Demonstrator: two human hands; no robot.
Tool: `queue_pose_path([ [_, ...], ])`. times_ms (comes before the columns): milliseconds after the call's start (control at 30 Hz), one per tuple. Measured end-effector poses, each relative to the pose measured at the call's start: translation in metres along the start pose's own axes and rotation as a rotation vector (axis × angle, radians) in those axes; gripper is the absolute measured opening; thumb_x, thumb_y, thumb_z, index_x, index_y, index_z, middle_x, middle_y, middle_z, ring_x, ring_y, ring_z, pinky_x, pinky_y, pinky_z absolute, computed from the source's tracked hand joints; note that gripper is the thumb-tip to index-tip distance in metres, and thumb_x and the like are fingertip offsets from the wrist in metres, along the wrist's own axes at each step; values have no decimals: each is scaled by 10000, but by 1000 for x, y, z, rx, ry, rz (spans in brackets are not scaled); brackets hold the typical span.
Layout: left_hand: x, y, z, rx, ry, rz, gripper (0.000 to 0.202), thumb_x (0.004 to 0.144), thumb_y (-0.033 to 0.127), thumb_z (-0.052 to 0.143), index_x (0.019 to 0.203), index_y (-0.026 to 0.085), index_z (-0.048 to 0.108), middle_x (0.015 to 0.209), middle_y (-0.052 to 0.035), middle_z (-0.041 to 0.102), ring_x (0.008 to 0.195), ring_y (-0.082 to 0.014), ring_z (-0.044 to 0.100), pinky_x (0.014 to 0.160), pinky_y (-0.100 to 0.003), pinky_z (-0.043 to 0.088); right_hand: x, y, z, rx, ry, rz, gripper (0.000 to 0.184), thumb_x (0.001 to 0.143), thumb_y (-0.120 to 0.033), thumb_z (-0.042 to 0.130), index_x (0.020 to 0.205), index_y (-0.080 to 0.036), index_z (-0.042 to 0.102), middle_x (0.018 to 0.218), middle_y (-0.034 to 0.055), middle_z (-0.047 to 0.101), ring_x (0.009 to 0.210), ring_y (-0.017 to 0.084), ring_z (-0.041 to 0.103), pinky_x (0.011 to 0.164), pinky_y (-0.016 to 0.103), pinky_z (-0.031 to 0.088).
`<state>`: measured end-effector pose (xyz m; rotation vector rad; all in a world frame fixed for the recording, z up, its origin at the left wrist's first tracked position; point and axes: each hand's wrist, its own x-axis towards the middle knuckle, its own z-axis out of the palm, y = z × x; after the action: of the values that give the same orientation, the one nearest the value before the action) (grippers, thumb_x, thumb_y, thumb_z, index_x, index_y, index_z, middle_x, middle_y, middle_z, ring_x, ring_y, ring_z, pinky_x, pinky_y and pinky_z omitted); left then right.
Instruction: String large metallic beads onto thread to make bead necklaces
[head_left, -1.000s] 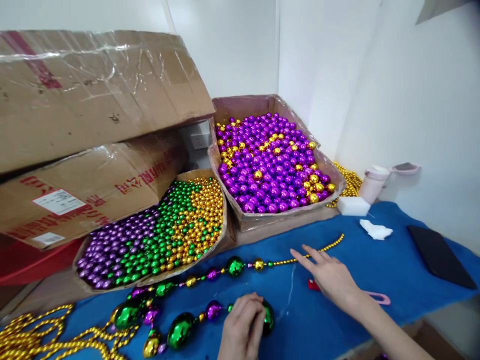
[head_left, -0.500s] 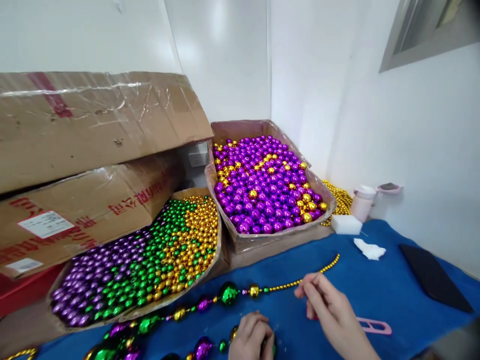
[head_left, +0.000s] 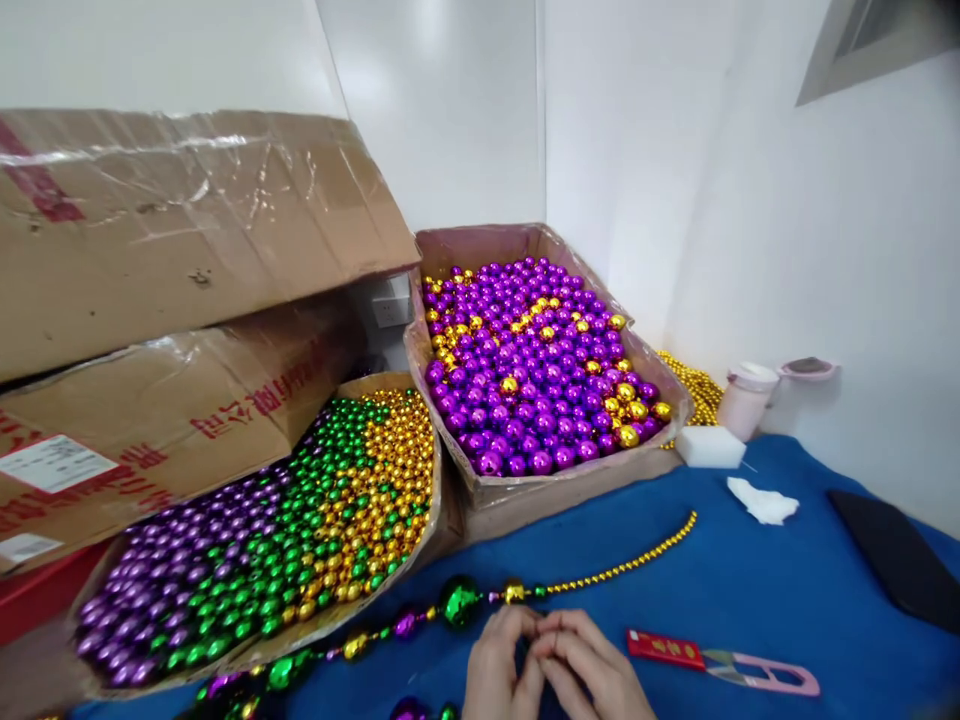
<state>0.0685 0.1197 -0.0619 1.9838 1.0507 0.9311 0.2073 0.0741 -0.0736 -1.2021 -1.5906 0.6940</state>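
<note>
My left hand (head_left: 504, 665) and my right hand (head_left: 585, 668) meet at the bottom centre, with fingers bent and fingertips pressed together. Something dark shows between them, too covered to make out. Just beyond the fingers, a strand of green, purple and gold beads (head_left: 459, 600) lies across the blue cloth and runs into a thin chain of small gold beads (head_left: 622, 576). Part of another purple bead (head_left: 409, 710) shows at the bottom edge, left of my hands. To the right lie pink-handled thread snips (head_left: 772, 675) with a red piece (head_left: 666, 649) at their blade end.
One carton (head_left: 574, 486) holds purple and gold balls; another (head_left: 409, 565) holds smaller purple, green and gold beads. Cardboard flaps (head_left: 195, 210) overhang the left side. A white block (head_left: 709, 447), a jar (head_left: 746, 402), crumpled tissue (head_left: 761, 500) and a black flat object (head_left: 896, 555) are at right.
My right hand has moved left and down, away from the gold chain, to join my left hand. The snips and red piece are now uncovered. The view has shifted slightly.
</note>
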Motion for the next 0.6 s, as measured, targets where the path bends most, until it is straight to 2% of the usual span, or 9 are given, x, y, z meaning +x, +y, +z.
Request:
queue_pose_path([
  [33, 2, 5, -2, -5, -13, -39, 142, 853, 276, 514, 760, 197, 586, 807, -69, 669, 763, -214, 618, 692, -291, 467, 1, -2, -4, 24, -30, 17, 206, 913, -315, 447, 917, -252, 643, 1018, 54, 631, 945, 167, 622, 858, 239, 467],
  [100, 6, 12, -4, -10, -27, -92, 176, 873, 277, 493, 736, 196, 569, 806, -64, 662, 776, -211, 615, 707, -293, 461, 5, -4, -13, 62, -52, 100, 271, 944, -364, 376, 927, -236, 615, 951, 50, 647, 824, 155, 638, 770, 246, 493],
  [200, 12, 19, -7, 8, -59, -108, 188, 882, 269, 489, 721, 198, 556, 824, -58, 659, 804, -210, 611, 729, -298, 450, 13, -4, -24, 89, 0, 265, 353, 993, -370, 190, 965, -219, 508, 797, 12, 649, 550, 108, 611, 571, 220, 492],
  [267, 16, 21, -9, 26, -67, -94, 171, 878, 253, 494, 729, 199, 558, 857, -59, 659, 842, -215, 607, 758, -307, 442, 20, -3, -33, 84, 11, 327, 339, 998, -368, 154, 1007, -221, 459, 775, -3, 639, 499, 97, 599, 523, 210, 478],
  [367, 21, 20, -11, 31, -60, -45, 153, 866, 226, 502, 722, 204, 547, 857, -51, 656, 848, -217, 603, 769, -319, 434, 30, -3, -46, 47, -44, 312, 303, 985, -381, 247, 1054, -229, 500, 778, -8, 617, 512, 99, 579, 534, 214, 469],
  [467, 27, 18, -11, 27, -66, -1, 150, 859, 209, 507, 712, 207, 536, 828, -42, 656, 814, -209, 605, 739, -312, 440, 35, -3, -54, 12, -119, 246, 273, 963, -362, 344, 1086, -244, 557, 863, 14, 623, 647, 118, 604, 654, 233, 479],
  [533, 30, 17, -12, 39, -92, 26, 134, 855, 189, 508, 727, 207, 540, 856, -49, 664, 830, -206, 613, 742, -307, 453, 37, -3, -56, -9, -143, 216, 273, 955, -363, 365, 1038, -230, 589, 873, 30, 629, 681, 131, 610, 683, 244, 473],
  [600, 33, 18, -17, 82, -139, 79, 116, 834, 150, 524, 736, 207, 550, 849, -50, 676, 817, -198, 627, 738, -297, 469, 40, -6, -55, -20, -125, 212, 324, 967, -373, 316, 949, -210, 595, 785, 29, 629, 644, 135, 604, 652, 243, 470],
])
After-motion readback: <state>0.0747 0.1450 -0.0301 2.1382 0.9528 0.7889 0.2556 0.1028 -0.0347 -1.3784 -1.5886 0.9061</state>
